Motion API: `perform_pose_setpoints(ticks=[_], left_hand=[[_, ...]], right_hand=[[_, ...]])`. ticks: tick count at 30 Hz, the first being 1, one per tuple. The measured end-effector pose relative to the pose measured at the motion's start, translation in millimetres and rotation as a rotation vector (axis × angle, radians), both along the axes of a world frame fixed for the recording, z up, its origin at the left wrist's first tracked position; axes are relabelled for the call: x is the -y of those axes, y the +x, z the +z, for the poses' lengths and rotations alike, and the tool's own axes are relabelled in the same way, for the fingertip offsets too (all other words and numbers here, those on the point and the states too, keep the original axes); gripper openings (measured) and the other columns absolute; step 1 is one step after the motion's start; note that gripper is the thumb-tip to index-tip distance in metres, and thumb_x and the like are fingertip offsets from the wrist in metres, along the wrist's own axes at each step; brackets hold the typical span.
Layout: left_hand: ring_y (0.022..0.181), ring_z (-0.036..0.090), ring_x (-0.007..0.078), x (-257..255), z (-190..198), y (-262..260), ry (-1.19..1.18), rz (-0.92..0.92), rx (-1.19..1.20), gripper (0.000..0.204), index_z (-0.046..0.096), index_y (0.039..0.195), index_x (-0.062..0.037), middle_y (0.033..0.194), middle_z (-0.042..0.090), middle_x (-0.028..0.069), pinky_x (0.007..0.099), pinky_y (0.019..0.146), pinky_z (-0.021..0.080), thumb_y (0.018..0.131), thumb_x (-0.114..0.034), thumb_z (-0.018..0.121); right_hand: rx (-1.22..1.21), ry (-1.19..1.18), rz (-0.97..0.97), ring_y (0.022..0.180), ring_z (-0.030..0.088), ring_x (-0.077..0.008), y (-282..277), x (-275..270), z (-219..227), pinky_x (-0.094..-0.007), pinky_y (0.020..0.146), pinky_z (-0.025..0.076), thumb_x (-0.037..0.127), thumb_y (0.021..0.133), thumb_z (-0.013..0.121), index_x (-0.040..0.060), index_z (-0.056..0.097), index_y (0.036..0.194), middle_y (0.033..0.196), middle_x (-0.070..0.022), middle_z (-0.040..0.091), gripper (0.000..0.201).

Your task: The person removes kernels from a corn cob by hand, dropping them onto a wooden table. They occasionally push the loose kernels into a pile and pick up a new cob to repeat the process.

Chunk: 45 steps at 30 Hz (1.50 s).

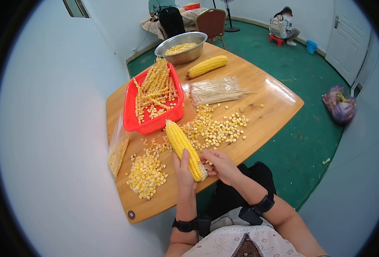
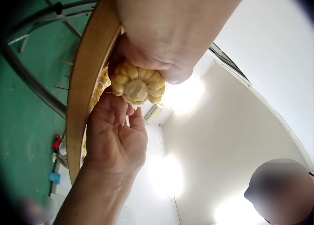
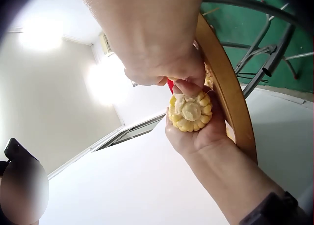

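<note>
My left hand point(image 1: 184, 172) grips a thick yellow corn cob point(image 1: 180, 140) from its left side, thumb lying along it. The cob slants over the near edge of the table, its pale cut end toward me. That cut end point(image 3: 191, 111), ringed by kernels, shows in the right wrist view. At the cob's right side near this end, my right hand point(image 1: 222, 166) has its fingers curled and its fingertips at the kernels, pinching there; part of its grip is hidden. Loose kernels point(image 1: 146, 176) lie heaped left of the cob, and more kernels point(image 1: 217, 129) are scattered beyond it.
A red basket point(image 1: 131, 112) of kernel-studded cores stands on the wooden table point(image 1: 266, 107). Behind are a metal bowl point(image 1: 189, 55) of kernels, another corn cob point(image 1: 207, 66) and bagged wooden skewers point(image 1: 215, 91). A clear kernel bag point(image 1: 118, 154) leans by the left wall.
</note>
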<state>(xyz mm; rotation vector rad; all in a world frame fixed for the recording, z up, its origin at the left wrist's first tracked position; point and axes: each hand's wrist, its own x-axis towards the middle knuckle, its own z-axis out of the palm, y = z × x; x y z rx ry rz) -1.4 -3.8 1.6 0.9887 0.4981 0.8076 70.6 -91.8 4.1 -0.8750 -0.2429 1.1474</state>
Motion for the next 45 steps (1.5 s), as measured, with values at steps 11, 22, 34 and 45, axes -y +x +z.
perform_pose_setpoints(ticks=[11, 22, 34, 45], left_hand=[[0.078, 0.048, 0.0107, -4.2, -1.4, -3.2, -0.037, -0.028, -0.005, 0.037, 0.035, 0.118, -0.0023, 0.093, 0.048, 0.0054, 0.0236, 0.065, 0.042, 0.087, -0.019, 0.044], [0.066, 0.052, 0.0116, -6.7, -4.5, -3.6, -0.092, -0.069, 0.009, 0.027, 0.041, 0.106, -0.0041, 0.082, 0.05, 0.0051, 0.0234, 0.055, 0.044, 0.087, -0.024, 0.044], [0.061, 0.055, 0.0143, -2.5, -1.0, -2.5, -0.082, -0.042, 0.016, 0.028, 0.043, 0.096, -0.0034, 0.078, 0.052, 0.0075, 0.0255, 0.051, 0.047, 0.087, -0.03, 0.043], [0.09, 0.048, 0.0145, -3.7, -7.5, 0.2, -0.095, 0.017, 0.031, 0.046, 0.028, 0.122, -0.0019, 0.104, 0.046, 0.0093, 0.0261, 0.073, 0.043, 0.085, -0.021, 0.048]], right_hand=[[0.174, -0.033, -0.026, 0.052, 0.042, -0.0015, -6.1, -0.2, -3.9, -0.0139, 0.044, 0.032, 0.017, 0.081, 0.057, 0.0045, 0.055, 0.082, 0.068, 0.0014, 0.052, 0.013], [-0.244, 0.109, 0.061, 0.057, 0.042, -0.0073, 11.0, 2.8, -4.5, -0.0162, 0.044, 0.032, 0.025, 0.086, 0.048, 0.0013, 0.053, 0.084, 0.073, -0.0036, 0.049, 0.024], [-0.37, 0.168, 0.046, 0.072, 0.052, -0.0149, 17.4, 2.0, -13.3, -0.0259, 0.066, 0.048, 0.022, 0.087, 0.043, -0.0014, 0.049, 0.088, 0.082, -0.0104, 0.051, 0.025], [0.003, 0.175, -0.045, 0.091, 0.052, -0.0198, 37.9, -22.9, 56.2, -0.0274, 0.084, 0.044, 0.001, 0.081, 0.048, -0.0061, 0.047, 0.1, 0.095, -0.012, 0.051, 0.02]])
